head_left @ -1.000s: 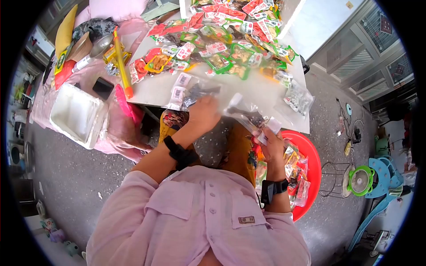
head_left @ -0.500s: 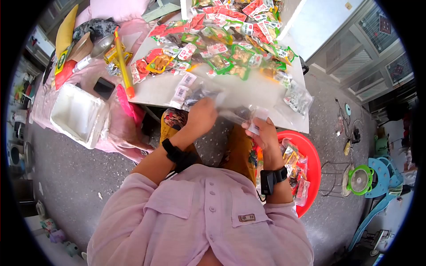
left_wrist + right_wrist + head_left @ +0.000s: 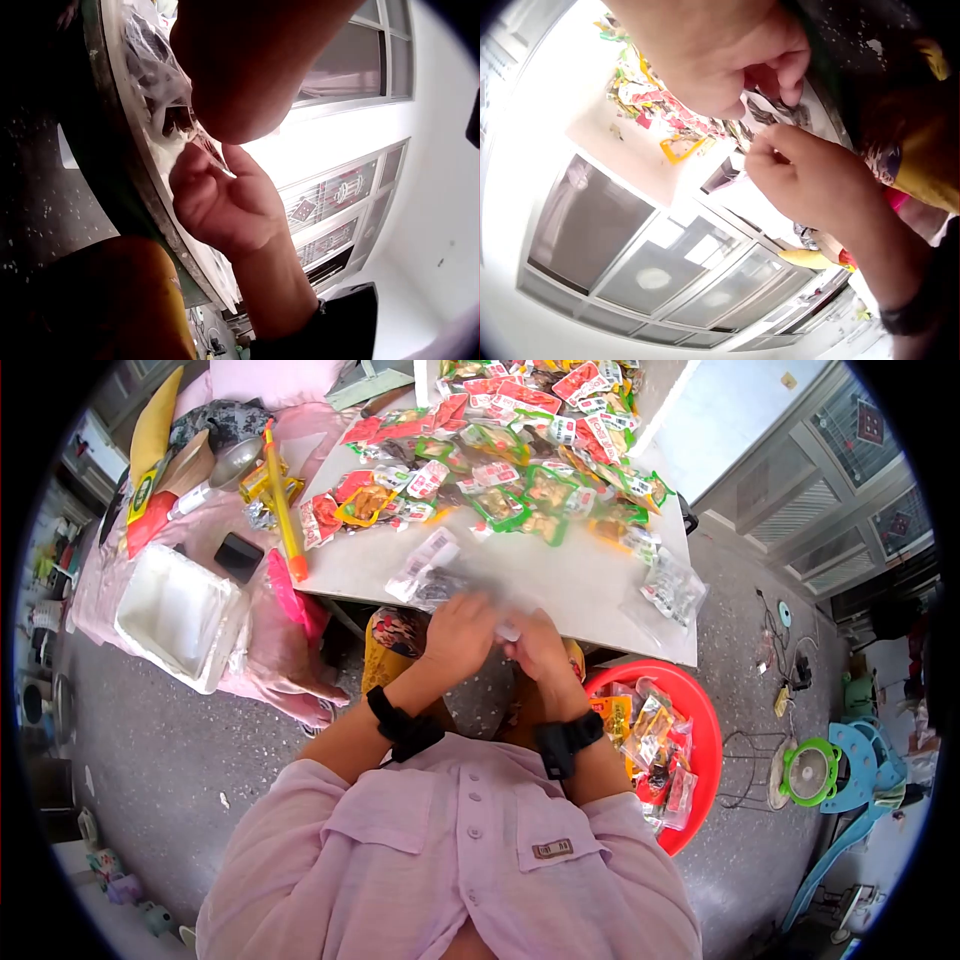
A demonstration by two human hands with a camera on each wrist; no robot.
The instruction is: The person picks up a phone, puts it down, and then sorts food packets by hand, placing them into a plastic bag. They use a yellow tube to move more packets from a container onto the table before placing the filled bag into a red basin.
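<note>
Near the table's front edge in the head view, the left hand (image 3: 462, 635) and right hand (image 3: 540, 645) are close together. Clear packets with white labels (image 3: 437, 550) and dark contents lie just beyond the left hand. The right hand pinches a clear packet at its small pale end (image 3: 508, 631); its other end reaches the left hand's curled fingers. The right wrist view shows dark-striped clear plastic (image 3: 769, 112) between the right hand (image 3: 742, 64) and left hand (image 3: 810, 172). Fingers partly hide the held packet.
Many colourful food packets (image 3: 495, 445) cover the table's back. A red basin (image 3: 708, 760) of packets stands below right. A bagged bundle (image 3: 675, 588) lies at the table's right edge. At left are a white foam box (image 3: 180, 622), a phone (image 3: 239, 557) and a yellow tube (image 3: 281, 505).
The right hand has moved left and up with its packet, from above the red basin to beside the left hand. The labelled packets by the left hand have shifted slightly right.
</note>
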